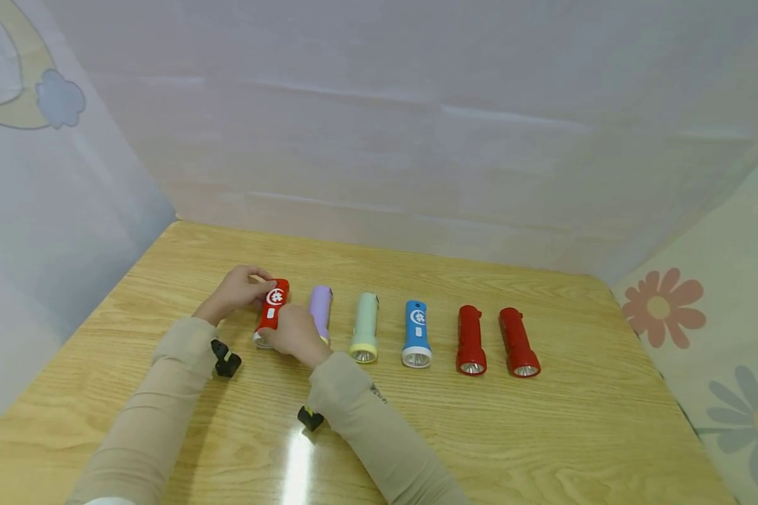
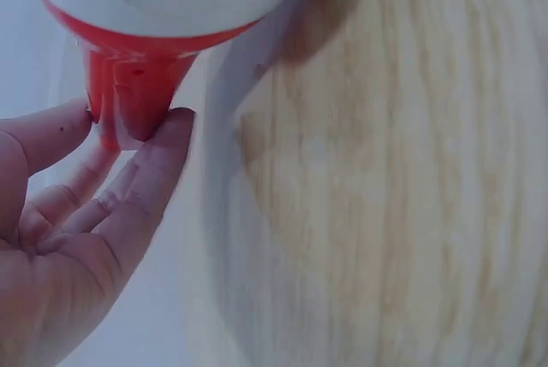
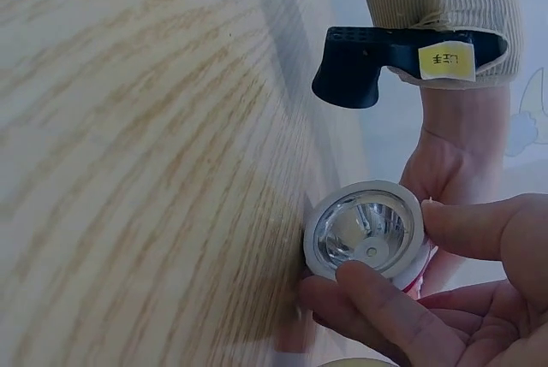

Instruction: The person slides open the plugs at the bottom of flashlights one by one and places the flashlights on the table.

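Observation:
A red flashlight (image 1: pixel 274 301) with a white head and a white emblem lies at the left end of a row, between both hands. My left hand (image 1: pixel 243 287) pinches its tail end between thumb and fingertips, as the left wrist view shows on the red body (image 2: pixel 137 93). At the other end, my right hand (image 1: pixel 295 331) holds the white lens rim (image 3: pixel 368 234), thumb on one side and fingers on the other. Right beside the right hand lies a purple flashlight (image 1: pixel 320 308), its lower part partly hidden by that hand.
Further right in the row lie a pale green flashlight (image 1: pixel 365 322), a blue one (image 1: pixel 417 326) and two plain red ones, the nearer red flashlight (image 1: pixel 470 337) and the outer red flashlight (image 1: pixel 518 340). The wooden table (image 1: pixel 543 442) meets a hanging cloth (image 1: pixel 417 140) at the back.

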`<state>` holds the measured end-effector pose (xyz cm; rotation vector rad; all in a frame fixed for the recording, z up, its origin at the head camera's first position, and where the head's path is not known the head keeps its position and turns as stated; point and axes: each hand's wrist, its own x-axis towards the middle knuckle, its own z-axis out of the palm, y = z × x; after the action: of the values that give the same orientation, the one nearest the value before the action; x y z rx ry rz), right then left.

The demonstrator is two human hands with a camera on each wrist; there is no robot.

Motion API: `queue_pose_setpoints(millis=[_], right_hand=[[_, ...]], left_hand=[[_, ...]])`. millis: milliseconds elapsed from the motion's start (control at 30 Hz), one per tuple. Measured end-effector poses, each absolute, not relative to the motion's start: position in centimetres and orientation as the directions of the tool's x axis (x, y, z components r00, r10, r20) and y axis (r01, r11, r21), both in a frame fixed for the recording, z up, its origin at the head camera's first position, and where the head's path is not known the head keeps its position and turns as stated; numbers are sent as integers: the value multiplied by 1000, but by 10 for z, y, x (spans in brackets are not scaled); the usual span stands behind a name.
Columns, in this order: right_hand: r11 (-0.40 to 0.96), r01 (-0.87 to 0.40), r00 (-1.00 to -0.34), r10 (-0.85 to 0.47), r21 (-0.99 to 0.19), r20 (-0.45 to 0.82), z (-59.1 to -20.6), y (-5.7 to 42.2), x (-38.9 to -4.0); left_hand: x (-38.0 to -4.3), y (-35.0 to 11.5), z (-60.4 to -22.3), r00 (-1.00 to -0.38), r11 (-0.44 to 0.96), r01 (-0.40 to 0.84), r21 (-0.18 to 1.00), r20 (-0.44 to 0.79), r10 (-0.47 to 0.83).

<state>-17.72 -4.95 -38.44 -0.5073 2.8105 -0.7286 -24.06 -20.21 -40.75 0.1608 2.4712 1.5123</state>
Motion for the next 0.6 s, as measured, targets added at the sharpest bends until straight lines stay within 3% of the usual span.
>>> queue_pose_setpoints(millis=[267,467,600], right_hand=[[792,-239,-920,-370,-563,-131,-385,-48,-178],[810,-269,-907,-395,-521,-146,-382,-45,-182],[754,-230,-901,-404,-615,-158,-381,-41,-184]], left_hand=[[-236,-204,-405,-978,420,-46,906,-128,167],[-235,-203,-401,-980,395,-24,919,-99,172],[-234,-202,-398,-981,379,-3,925,-77,179]])
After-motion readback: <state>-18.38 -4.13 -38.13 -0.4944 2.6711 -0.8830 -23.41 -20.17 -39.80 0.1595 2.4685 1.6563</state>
